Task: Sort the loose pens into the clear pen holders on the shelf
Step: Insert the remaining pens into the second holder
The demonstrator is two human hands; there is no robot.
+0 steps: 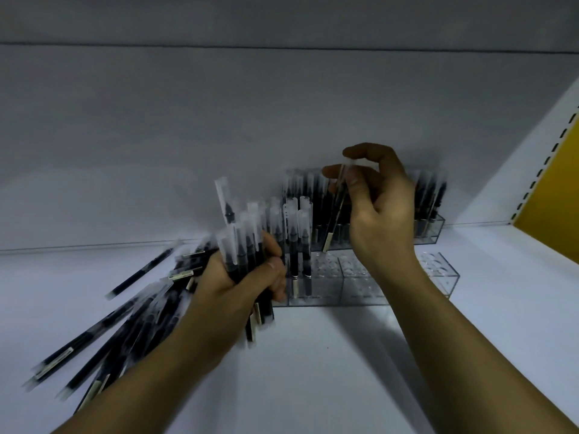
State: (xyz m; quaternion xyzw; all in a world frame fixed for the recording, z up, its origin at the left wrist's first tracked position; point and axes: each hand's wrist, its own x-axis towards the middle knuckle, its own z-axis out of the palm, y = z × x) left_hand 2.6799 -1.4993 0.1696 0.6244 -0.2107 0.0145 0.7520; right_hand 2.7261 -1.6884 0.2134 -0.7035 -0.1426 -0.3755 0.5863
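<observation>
Right hand: the right hand (380, 214) has thumb and fingertips pinched on the clear cap end of a single pen (334, 220). It hangs tilted, tail end just over the open holes of the front holder (360, 289).
Left hand: the left hand (238, 283) is wrapped tight round a bundle of pens (247, 233), caps up, right next to the holder's left end.
Where the pens are: a loose pile (125, 311) fans out flat on the shelf (313, 371) to the left. The back holder (434, 234) against the wall looks packed.
How they'll handle: honestly these look like light, stiff plastic sticks, so no weight problem. The barrels look smooth, so I'd guess a fat fistful can slip or splay. The caps might pull off, so gripping just below the cap seems safer than the very tip.
Aim: the holes look snug, so I reckon the pen needs to be straightened upright before it drops in.
Count, holders: two rows, front and back.
Count, right hand: one pen.
Count, front holder: roughly four standing pens (294, 242) at the left end, and most holes are open.
Count, bundle and pile: too blurry for an exact number. I'd say somewhere under ten in the fist and a dozen or more lying loose.
</observation>
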